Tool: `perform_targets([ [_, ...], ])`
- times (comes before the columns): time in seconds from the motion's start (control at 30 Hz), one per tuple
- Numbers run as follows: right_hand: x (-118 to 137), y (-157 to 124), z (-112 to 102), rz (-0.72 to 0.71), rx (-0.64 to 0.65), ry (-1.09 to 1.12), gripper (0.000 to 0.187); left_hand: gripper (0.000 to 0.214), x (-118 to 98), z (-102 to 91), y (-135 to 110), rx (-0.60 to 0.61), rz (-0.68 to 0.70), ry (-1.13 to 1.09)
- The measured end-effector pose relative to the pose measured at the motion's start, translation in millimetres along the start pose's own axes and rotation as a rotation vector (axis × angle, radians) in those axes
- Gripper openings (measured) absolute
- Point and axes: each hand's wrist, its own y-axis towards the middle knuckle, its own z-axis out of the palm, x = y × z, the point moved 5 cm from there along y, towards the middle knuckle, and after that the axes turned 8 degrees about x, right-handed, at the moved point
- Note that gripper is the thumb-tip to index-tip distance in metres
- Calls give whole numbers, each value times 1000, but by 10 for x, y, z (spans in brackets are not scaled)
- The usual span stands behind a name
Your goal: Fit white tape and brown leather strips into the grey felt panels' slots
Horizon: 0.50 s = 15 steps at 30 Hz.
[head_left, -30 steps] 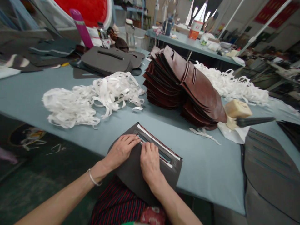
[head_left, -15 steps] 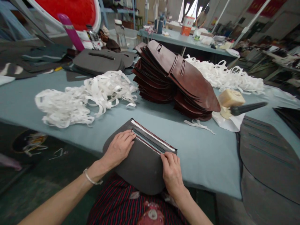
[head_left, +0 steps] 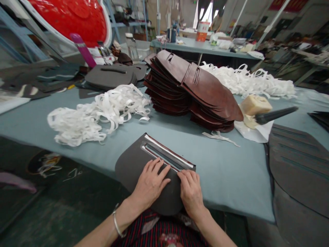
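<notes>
Both my hands rest flat on a dark grey rounded panel (head_left: 131,168) lying at the table's near edge. My left hand (head_left: 150,185) has its fingers spread on the panel's lower part, and my right hand (head_left: 191,193) lies just below the panel's long slot (head_left: 167,156). White strip and brown leather edging (head_left: 169,152) line that slot. Neither hand grips anything. Behind them rises a stack of brown leather pieces (head_left: 190,85). White strip piles lie at left (head_left: 97,115) and far right (head_left: 246,80).
A cream block (head_left: 254,106) and dark-handled brush (head_left: 276,115) sit on white paper (head_left: 254,133). Large grey panels (head_left: 298,161) lie at right, more (head_left: 110,76) at back left. A pink bottle (head_left: 82,50) stands behind. The blue-grey table (head_left: 226,181) ends near my lap.
My left hand has slid down and right over the panel, fingers spreading. My right hand moved off the slot to below its right end by the middle frame and has stayed there.
</notes>
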Motion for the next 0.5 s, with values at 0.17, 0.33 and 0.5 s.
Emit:
perform_targets([
  [0.17, 15, 16, -6, -3, 21, -55, 25, 48, -161, 46, 33, -5, 46, -56],
  [0.33, 17, 11, -10, -20, -10, -39, 28, 61, -201, 57, -19, 25, 39, -31],
  [0.5, 18, -5, 6, -49, -65, -40, 28, 65, -232, 94, -77, 26, 10, -33],
])
